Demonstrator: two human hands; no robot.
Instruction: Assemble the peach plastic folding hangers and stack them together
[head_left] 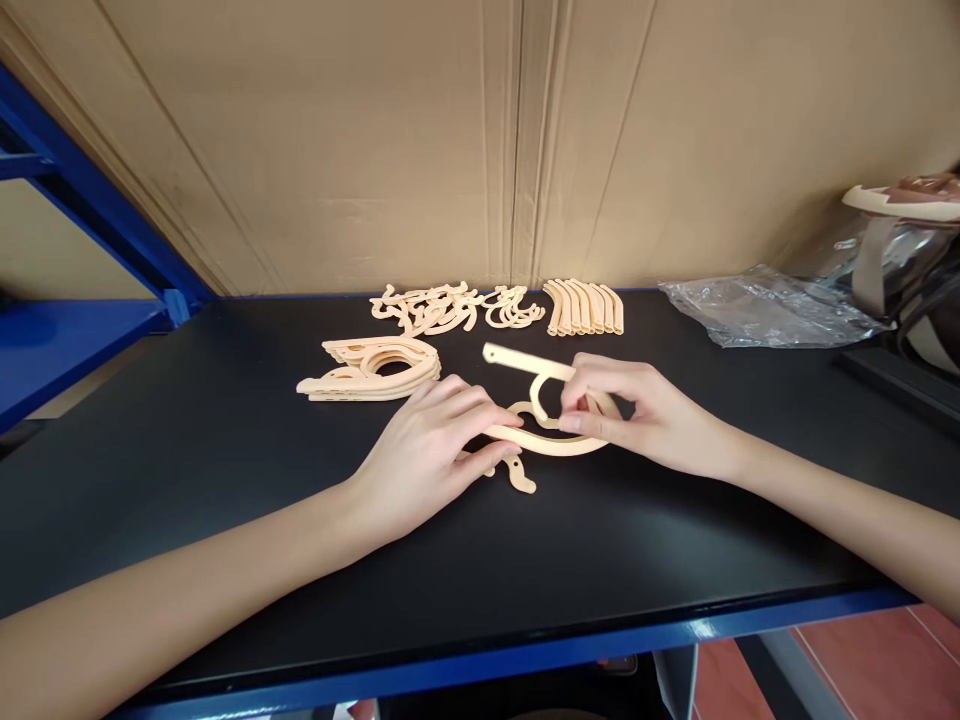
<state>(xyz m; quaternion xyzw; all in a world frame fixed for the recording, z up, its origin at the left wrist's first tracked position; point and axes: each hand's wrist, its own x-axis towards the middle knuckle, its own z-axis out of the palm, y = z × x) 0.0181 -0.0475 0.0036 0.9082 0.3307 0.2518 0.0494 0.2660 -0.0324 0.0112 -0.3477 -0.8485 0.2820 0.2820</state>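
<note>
Between my two hands is a cream plastic folding clothes hanger, partly covered by the fingers. My left hand is closed around the end of its lower curved arm. My right hand pinches it at the right-hand bend, thumb below and fingers above. A straight arm with a hole near its tip sticks out leftward from the right fingers, and a curved hook part shows beneath it. Just below the left fingertips lies a small S-shaped piece on the black tabletop.
Left of centre lies a stack of folded hangers. Along the back are a pile of loose small parts, several hooks and a row of curved arms. Clear plastic bags lie back right, against a cardboard wall.
</note>
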